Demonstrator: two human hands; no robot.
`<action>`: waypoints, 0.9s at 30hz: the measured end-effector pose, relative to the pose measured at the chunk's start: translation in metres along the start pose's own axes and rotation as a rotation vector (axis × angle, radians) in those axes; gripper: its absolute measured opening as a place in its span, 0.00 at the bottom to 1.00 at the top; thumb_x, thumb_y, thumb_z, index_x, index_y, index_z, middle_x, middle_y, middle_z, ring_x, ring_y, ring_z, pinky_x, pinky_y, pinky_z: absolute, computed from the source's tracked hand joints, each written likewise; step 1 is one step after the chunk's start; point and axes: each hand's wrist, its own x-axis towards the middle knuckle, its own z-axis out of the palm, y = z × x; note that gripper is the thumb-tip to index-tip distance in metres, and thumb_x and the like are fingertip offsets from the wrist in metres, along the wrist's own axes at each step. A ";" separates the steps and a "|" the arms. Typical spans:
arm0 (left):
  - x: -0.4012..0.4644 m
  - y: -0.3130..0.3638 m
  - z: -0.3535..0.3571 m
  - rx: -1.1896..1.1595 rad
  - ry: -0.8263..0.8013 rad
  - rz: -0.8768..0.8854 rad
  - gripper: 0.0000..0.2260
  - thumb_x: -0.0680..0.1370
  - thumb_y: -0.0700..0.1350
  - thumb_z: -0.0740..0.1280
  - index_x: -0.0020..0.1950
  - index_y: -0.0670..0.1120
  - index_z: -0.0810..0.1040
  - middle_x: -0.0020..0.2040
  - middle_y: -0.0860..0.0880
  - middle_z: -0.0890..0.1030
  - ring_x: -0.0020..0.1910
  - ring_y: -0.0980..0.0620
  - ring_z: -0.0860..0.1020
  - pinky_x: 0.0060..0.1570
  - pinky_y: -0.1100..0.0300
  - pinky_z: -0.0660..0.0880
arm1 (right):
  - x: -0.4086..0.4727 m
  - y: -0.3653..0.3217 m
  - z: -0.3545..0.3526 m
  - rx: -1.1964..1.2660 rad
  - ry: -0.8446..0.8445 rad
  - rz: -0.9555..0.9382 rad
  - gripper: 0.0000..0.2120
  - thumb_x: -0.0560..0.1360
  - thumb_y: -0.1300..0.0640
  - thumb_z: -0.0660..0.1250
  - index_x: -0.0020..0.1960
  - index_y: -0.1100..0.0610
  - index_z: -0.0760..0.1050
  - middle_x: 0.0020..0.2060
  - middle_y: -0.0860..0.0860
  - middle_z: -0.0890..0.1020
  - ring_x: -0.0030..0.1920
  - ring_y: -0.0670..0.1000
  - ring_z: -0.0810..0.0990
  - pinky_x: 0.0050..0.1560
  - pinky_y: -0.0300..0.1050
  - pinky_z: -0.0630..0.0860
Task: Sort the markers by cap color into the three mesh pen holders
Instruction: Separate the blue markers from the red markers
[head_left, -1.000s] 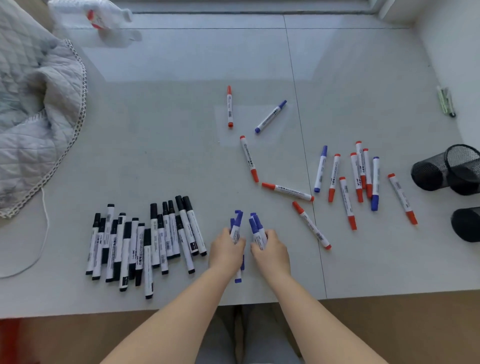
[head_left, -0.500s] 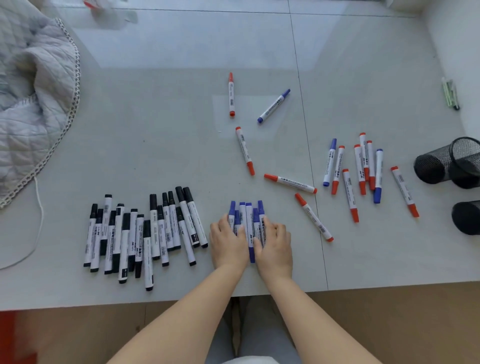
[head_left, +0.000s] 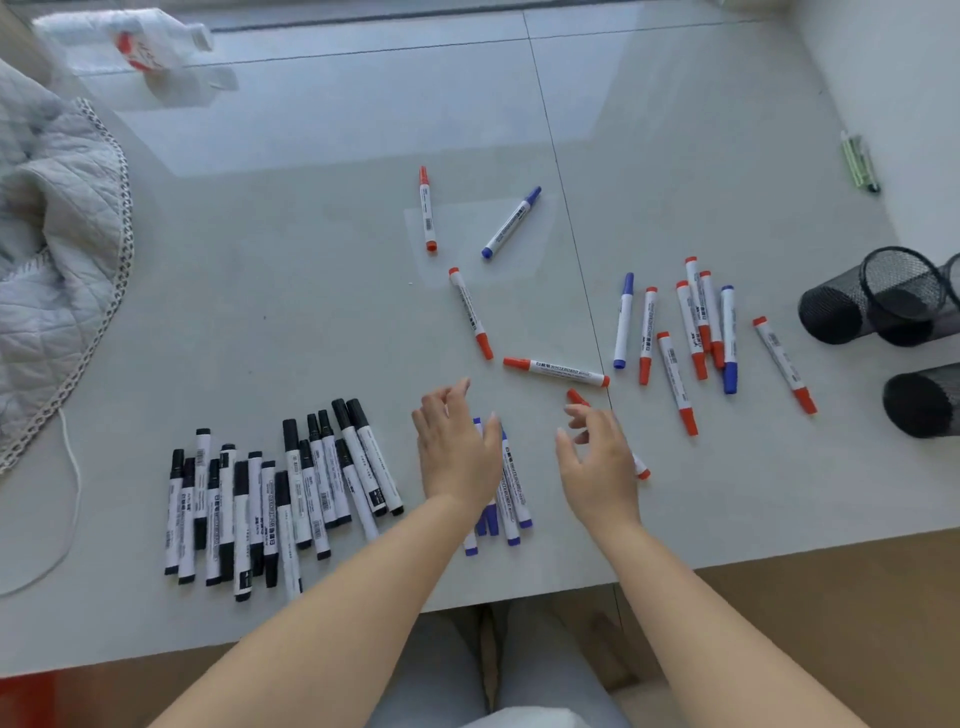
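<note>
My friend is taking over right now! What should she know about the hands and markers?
Left hand and right hand: both open, holding nothing, above the table.
Black markers lie grouped at left; the blue bunch lies between the hands.
Red markers and a few blue ones remain scattered at centre and right.
The mesh holders lie tipped over at right; no markers show in them.
Left: finish grouping, stand the holders up, fill them by colour.

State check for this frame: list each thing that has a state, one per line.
Left hand: open, above the blue pile.
Right hand: open, holding nothing.
Black-capped markers: capped, lying grouped.
Blue pile: capped, lying together.
Red-capped markers: capped, scattered, unsorted.
Mesh pen holders: tipped on their sides, no markers seen inside.
</note>
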 end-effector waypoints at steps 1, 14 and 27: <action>0.010 0.010 -0.002 0.002 -0.013 0.052 0.21 0.78 0.48 0.60 0.70 0.47 0.63 0.63 0.46 0.64 0.63 0.47 0.62 0.63 0.57 0.61 | 0.012 0.004 -0.015 0.027 0.055 0.011 0.10 0.76 0.58 0.62 0.57 0.56 0.73 0.48 0.51 0.76 0.47 0.49 0.74 0.45 0.39 0.69; 0.131 0.115 0.038 0.382 -0.343 0.316 0.16 0.79 0.54 0.57 0.63 0.50 0.70 0.59 0.50 0.76 0.55 0.48 0.75 0.49 0.54 0.73 | 0.156 0.096 -0.124 -0.169 0.245 0.378 0.12 0.76 0.57 0.58 0.56 0.59 0.74 0.56 0.58 0.75 0.56 0.58 0.73 0.53 0.48 0.69; 0.150 0.148 0.110 0.511 -0.304 0.149 0.08 0.75 0.50 0.58 0.47 0.46 0.69 0.34 0.50 0.70 0.36 0.46 0.74 0.28 0.60 0.61 | 0.199 0.116 -0.118 -0.230 0.021 0.543 0.12 0.74 0.53 0.60 0.52 0.60 0.73 0.48 0.55 0.78 0.46 0.57 0.75 0.42 0.46 0.71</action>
